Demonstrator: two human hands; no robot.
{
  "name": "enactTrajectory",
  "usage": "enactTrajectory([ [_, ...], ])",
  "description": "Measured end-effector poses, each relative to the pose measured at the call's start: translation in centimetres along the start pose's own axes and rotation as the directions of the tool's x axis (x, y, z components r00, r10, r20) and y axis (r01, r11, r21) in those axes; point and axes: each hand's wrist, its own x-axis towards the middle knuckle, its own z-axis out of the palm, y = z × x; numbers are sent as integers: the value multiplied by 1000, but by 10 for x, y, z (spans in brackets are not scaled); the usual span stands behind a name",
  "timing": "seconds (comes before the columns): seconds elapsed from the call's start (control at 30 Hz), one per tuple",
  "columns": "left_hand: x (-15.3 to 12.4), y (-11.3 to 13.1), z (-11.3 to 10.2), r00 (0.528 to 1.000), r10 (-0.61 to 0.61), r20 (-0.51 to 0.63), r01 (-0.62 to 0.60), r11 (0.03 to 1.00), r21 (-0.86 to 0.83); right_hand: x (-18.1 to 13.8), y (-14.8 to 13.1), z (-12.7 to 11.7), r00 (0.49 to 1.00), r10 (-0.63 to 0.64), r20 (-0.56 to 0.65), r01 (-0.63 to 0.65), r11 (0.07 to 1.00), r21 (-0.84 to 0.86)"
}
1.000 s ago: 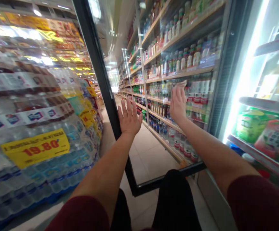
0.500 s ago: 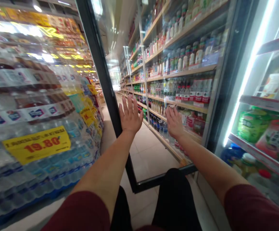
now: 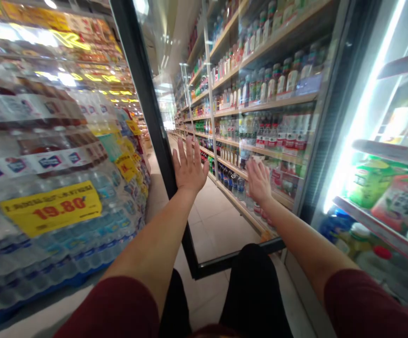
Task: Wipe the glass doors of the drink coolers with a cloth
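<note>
Floor (image 3: 157, 190) opens past the door edge (image 3: 148, 94); left fingers (image 3: 189, 152) spread, right fingers' (image 3: 257, 175) grip unclear.

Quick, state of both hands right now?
Left hand: open, apparently flat on the door.
Right hand: at what looks like a pale cloth; grip can't be told.

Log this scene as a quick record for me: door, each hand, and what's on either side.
Door: open, see-through, black frame
Left hand: spread against the door, beside the frame
Right hand: against the door, pale cloth showing past it; hold unclear
Through door: rows of bottles
Right side: lit cooler, green pouch, red pouch
Left side: bottle packs, yellow sign reading 19.80
</note>
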Motion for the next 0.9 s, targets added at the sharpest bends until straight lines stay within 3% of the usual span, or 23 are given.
enactTrajectory([
  [0.1, -1, -1, 1, 1000, 11, -9, -11, 1000, 7, 33, 15, -9, 936, 272, -222, -262, 962, 75],
  [0.13, -1, -1, 2, 1000, 12, -12, -12, 1000, 6, 43, 16, -11, 916, 308, -256, -294, 951, 93],
  [0.2, -1, -1, 2, 1000, 7, -9, -7, 1000, 6, 55, 8, -15, 942, 239, -237, -227, 971, 76],
  [0.3, -1, 0, 1, 1000, 7, 2, -7, 1000, 16, 58, -10, -19, 996, -55, -74, 55, 998, 5],
  [0.37, -1, 1, 0, 1000, 4, -1, -4, 1000, 14, 64, -12, -22, 996, -85, -42, 85, 996, -1],
  [0.43, -1, 1, -1, 1000, 4, -4, -4, 1000, 12, 76, -7, -27, 991, 79, -113, -77, 997, 18],
  [0.5, -1, 2, -2, 1000, 5, -8, -5, 1000, 10, 90, -4, -31, 948, 254, -194, -249, 967, 50],
  [0.53, -1, 2, -2, 1000, 5, -10, -5, 1000, 7, 94, -5, -32, 938, 278, -208, -273, 960, 54],
  [0.57, -1, 2, -2, 1000, 5, -11, -5, 1000, 4, 96, -9, -32, 950, 244, -195, -241, 970, 42],
  [0.63, -1, 3, -2, 1000, 2, -5, -2, 1000, 2, 92, -22, -30, 993, 51, -102, -51, 999, 1],
  [0.7, -1, 2, -2, 1000, 2, 1, -2, 1000, 9, 84, -30, -27, 992, -127, -10, 127, 992, -10],
  [0.73, -2, 2, -2, 1000, 3, 1, -3, 1000, 13, 81, -29, -25, 991, -134, -12, 134, 991, 1],
  [0.8, -2, 1, -2, 1000, 9, -11, -9, 1000, 18, 79, -16, -23, 994, 20, -110, -15, 999, 43],
  [0.9, -2, 0, 0, 999, 25, -26, -24, 999, 25, 77, 8, -19, 904, 322, -279, -298, 946, 127],
])
